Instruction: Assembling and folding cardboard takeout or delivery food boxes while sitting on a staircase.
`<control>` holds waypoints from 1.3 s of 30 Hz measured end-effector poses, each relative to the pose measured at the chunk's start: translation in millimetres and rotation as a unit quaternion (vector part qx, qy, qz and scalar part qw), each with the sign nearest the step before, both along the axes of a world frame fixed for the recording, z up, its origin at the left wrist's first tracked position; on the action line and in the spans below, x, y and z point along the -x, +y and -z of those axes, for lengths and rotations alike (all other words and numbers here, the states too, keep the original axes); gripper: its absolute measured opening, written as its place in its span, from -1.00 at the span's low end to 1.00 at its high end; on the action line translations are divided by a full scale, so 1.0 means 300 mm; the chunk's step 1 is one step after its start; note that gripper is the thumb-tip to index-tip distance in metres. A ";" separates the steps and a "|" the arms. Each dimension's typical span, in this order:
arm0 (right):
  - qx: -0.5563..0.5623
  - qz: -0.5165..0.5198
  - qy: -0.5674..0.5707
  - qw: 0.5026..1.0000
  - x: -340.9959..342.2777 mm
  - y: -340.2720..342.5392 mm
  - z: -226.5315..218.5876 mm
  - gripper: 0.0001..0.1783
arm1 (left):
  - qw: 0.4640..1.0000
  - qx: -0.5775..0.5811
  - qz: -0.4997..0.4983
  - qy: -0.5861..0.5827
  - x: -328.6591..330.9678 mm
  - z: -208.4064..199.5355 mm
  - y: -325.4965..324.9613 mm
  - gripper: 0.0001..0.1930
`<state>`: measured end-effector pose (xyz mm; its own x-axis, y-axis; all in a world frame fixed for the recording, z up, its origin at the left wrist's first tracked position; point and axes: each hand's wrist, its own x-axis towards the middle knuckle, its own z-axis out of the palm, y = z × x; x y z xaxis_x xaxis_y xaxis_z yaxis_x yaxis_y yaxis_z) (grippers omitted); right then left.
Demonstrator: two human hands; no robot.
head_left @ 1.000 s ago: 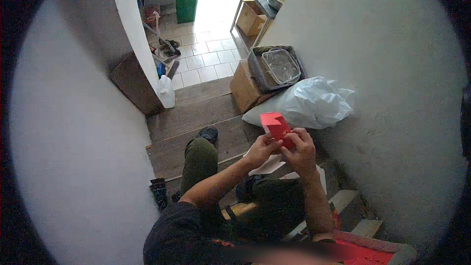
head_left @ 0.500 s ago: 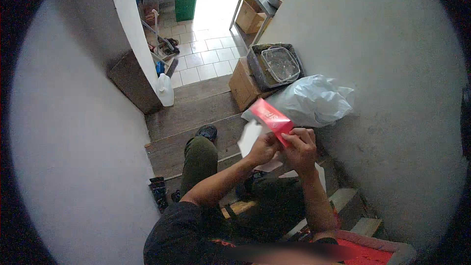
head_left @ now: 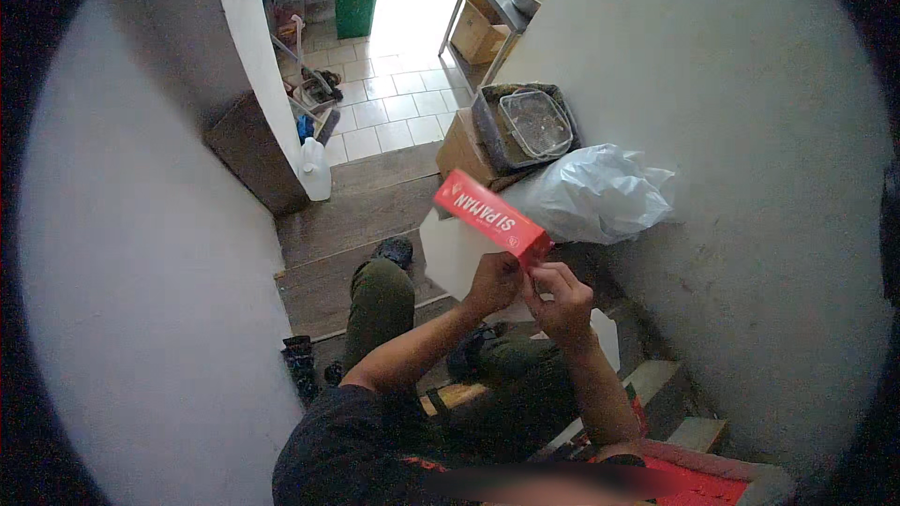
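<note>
A folding cardboard box (head_left: 492, 217), red outside with pale lettering and white inside, is held up in front of me, partly folded with its white flap spread toward the left. My left hand (head_left: 495, 283) is closed on its near edge, fingers partly hidden against the card. My right hand (head_left: 561, 302) pinches the box's near right corner with thumb and fingers, close beside the left. Behind my right wrist, a piece of white card (head_left: 607, 339) shows near my lap.
I sit on wooden stairs (head_left: 370, 192) between two walls. Ahead stand a white bulging plastic bag (head_left: 605, 195), a carton (head_left: 464, 152) with a dirty plastic tub (head_left: 525, 126), and a white jug (head_left: 315, 171). A red-filled container (head_left: 694, 480) is at lower right.
The box has turned and shifted left, so its red panel and white flap show more fully. Both hands moved slightly left and still hold it.
</note>
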<state>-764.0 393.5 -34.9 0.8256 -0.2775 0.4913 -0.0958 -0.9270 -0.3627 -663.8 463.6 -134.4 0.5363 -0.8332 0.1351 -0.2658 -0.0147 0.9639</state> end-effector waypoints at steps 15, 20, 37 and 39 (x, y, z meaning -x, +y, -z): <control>-0.116 -0.005 0.075 0.990 -0.004 -0.019 0.003 -0.86 | 0.993 0.098 -0.043 0.042 0.006 0.015 -0.005 -0.86; -0.009 -0.006 0.058 0.998 -0.027 -0.036 0.017 -0.85 | 0.983 0.105 -0.085 0.126 0.040 0.031 -0.030 -0.86; -0.112 0.062 0.102 0.987 -0.010 -0.086 -0.003 -0.65 | 0.975 0.109 0.154 0.116 -0.034 -0.015 0.000 -0.71; -0.143 0.071 0.109 0.981 -0.004 -0.100 -0.002 -0.65 | 0.979 0.054 0.175 0.095 -0.047 -0.017 0.002 -0.71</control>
<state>-762.8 363.6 -34.2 0.8455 -0.4984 0.1916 -0.3212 -0.7614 -0.5632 -649.8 464.2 -129.2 0.2456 -0.9565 0.1576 -0.0519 0.1494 0.9874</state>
